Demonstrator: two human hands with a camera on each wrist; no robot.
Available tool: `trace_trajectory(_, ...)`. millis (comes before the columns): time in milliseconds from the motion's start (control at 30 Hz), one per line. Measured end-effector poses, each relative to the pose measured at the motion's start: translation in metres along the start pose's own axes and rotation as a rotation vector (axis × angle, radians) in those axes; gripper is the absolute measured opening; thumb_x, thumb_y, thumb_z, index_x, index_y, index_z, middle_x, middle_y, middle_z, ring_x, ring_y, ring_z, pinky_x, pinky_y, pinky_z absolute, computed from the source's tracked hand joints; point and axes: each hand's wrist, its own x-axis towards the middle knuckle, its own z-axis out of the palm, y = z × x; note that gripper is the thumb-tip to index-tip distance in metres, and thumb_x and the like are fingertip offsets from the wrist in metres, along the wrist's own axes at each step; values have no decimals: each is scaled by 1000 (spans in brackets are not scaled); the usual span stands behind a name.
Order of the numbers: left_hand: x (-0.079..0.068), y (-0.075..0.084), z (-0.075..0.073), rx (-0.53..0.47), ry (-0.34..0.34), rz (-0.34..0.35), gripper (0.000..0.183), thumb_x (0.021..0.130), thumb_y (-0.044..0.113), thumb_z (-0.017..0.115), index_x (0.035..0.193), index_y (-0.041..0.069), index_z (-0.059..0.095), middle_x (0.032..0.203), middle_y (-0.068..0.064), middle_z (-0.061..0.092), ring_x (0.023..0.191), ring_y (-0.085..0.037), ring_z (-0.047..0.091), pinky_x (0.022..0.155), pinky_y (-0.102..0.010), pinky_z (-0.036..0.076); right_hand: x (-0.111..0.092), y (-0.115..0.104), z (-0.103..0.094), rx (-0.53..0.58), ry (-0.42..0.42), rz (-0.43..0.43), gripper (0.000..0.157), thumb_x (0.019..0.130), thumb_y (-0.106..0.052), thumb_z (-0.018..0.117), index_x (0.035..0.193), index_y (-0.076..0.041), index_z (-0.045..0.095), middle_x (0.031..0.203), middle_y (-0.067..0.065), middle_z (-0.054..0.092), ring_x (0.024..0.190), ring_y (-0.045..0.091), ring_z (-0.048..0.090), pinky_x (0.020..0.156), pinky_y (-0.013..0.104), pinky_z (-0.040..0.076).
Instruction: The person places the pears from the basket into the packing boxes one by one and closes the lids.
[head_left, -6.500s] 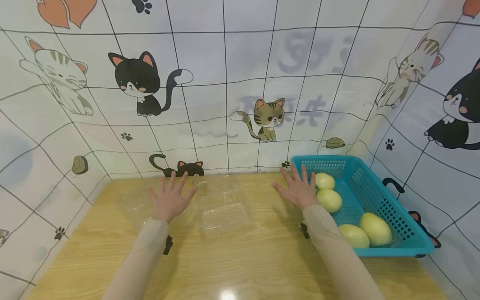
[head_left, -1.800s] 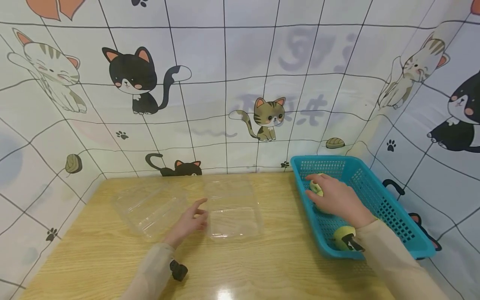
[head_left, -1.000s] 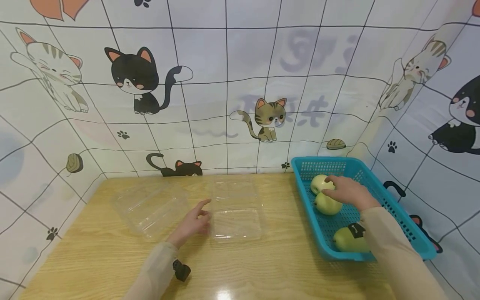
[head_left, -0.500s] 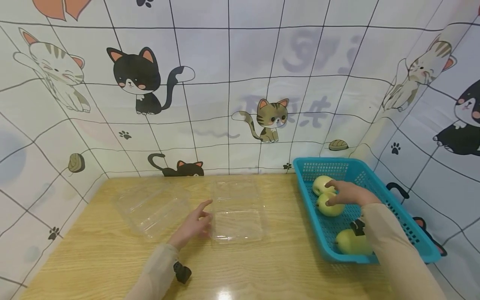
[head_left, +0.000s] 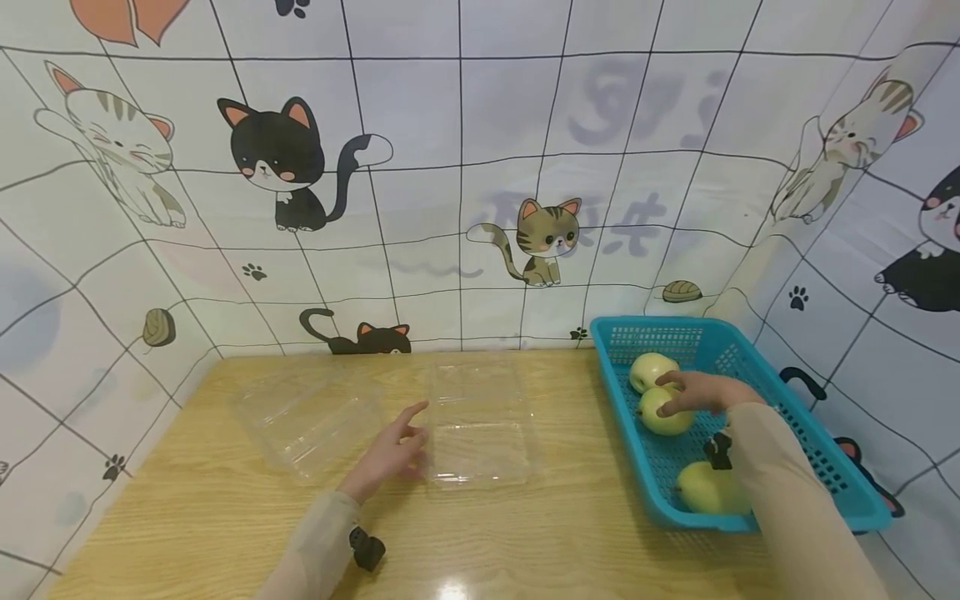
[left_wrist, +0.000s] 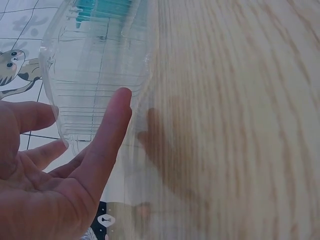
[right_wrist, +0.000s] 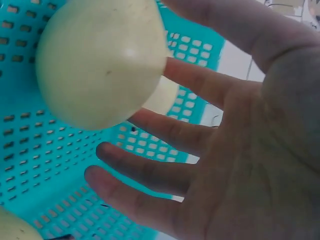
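My right hand [head_left: 701, 392] is in the blue basket [head_left: 637, 467], its thumb and fingers spread round a pale yellow-green pear [head_left: 664, 414]. In the right wrist view, two fingertips pass behind that pear [right_wrist: 100, 65]; firm contact cannot be told. Another pear [head_left: 651, 369] lies just behind it, and one more pear [head_left: 712, 490] sits near the basket's front, partly under my sleeve. My left hand [head_left: 390, 454] is at the left edge of a clear plastic clamshell box [head_left: 480, 454]. Its fingertips are at the rim of that box [left_wrist: 95, 75] in the left wrist view, without a visible grip.
A second clear plastic box [head_left: 300, 425] lies at an angle on the left of the wooden table [head_left: 525, 542]. A cat-print cloth [head_left: 420, 192] forms the back and side walls. The basket stands close to the right wall.
From lying spread over the table, my left hand has come to the middle box and my right hand into the basket. Lately the right hand has sunk slightly onto the nearer pear.
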Motion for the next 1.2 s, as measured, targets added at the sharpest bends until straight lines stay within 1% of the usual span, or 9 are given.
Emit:
trace_trajectory(133,-1,0,1,-10,-7,-7,55,100,7,48,151,9,28,124,-30,48,77,-25,61,58,-40,58,6,7,2,43,-7,41,77,90,-36,66,144,6,28,141,44,17,124,61,29,89,67,41)
trace_trajectory(267,-2,1,1,-17,-7,-13,55,101,7,48,151,10,28,124,-30,48,78,-26,62,58,-40,58,14,14,4,89,-10,46,82,89,-42,66,146,2,26,142,43,14,123,58,31,88,61,45)
trace_trajectory(500,-2,1,2,-31,-10,-3,54,100,6,49,151,9,29,124,-31,48,76,-28,62,58,-42,58,27,23,8,135,-38,23,85,92,-55,54,148,-1,20,144,43,8,126,59,27,90,59,45)
trace_trajectory(633,-1,0,3,-32,-13,-2,55,100,7,49,151,9,28,124,-32,47,77,-27,62,59,-42,58,32,24,12,157,-39,20,90,91,-54,58,149,1,16,144,42,9,127,58,26,92,60,44)
trace_trajectory(733,0,-1,2,-39,-12,-4,54,100,8,49,151,10,29,125,-32,47,80,-28,63,60,-42,58,32,22,14,164,-39,7,93,89,-49,64,149,3,15,142,41,14,126,56,31,91,58,46)
trace_trajectory(867,-1,0,2,-63,-6,-4,54,100,7,48,151,9,28,125,-33,45,85,-32,63,60,-46,58,33,21,16,178,-33,-29,89,92,-44,62,148,5,13,139,41,17,122,56,35,88,56,49)
trace_trajectory(1000,-2,2,1,-74,-9,4,54,101,7,48,151,8,28,125,-33,45,87,-34,63,60,-47,58,35,21,16,194,-35,-43,89,94,-45,58,148,6,9,140,42,12,124,58,32,87,56,49)
trace_trajectory(1100,-3,2,1,-75,-12,8,54,101,7,48,151,8,28,124,-33,46,86,-33,63,60,-47,58,37,22,18,208,-49,-50,91,93,-44,60,148,7,8,140,42,12,123,58,33,88,56,48)
trace_trajectory(1200,-2,1,0,-71,-12,10,54,101,7,49,150,8,29,124,-33,46,85,-31,63,61,-46,58,38,22,20,214,-45,-61,92,92,-42,63,148,7,9,138,41,17,122,56,36,87,56,49)
